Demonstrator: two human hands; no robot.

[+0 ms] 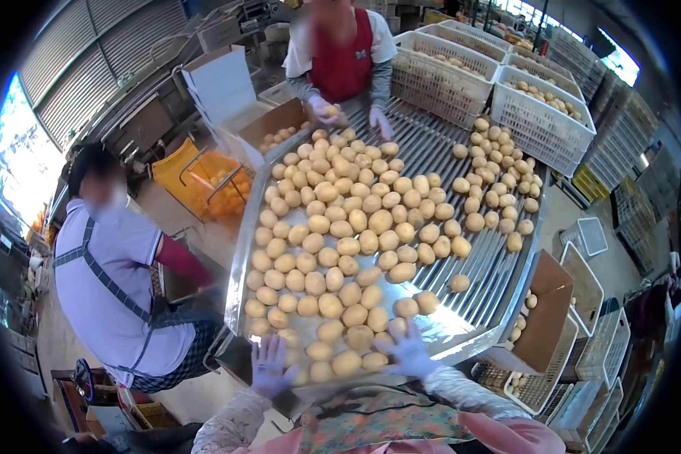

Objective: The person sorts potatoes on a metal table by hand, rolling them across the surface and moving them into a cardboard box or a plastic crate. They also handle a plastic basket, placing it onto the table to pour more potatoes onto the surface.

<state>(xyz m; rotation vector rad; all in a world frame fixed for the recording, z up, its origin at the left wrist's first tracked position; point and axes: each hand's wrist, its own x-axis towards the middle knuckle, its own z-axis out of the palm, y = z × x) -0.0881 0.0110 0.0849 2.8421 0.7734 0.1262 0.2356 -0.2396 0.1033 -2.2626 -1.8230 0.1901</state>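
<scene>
Many round, pale yellow potatoes [348,246] cover the metal sorting table [238,291] before me. My left hand [272,366], in a thin pale glove, is at the near left corner of the table. Its fingers are spread, and it is beside the nearest potatoes. My right hand [410,353], gloved the same way, lies at the near edge to the right of the pile. Its fingers are stretched apart, with the tips close to or touching potatoes. Neither hand grips anything.
Across the table a co-worker in a red vest [340,57] handles a potato; another person [125,272] sits at left. White crates [541,125] of potatoes stand behind the roller section [431,291]. A cardboard box [541,310] is at right, an orange container [181,178] at left.
</scene>
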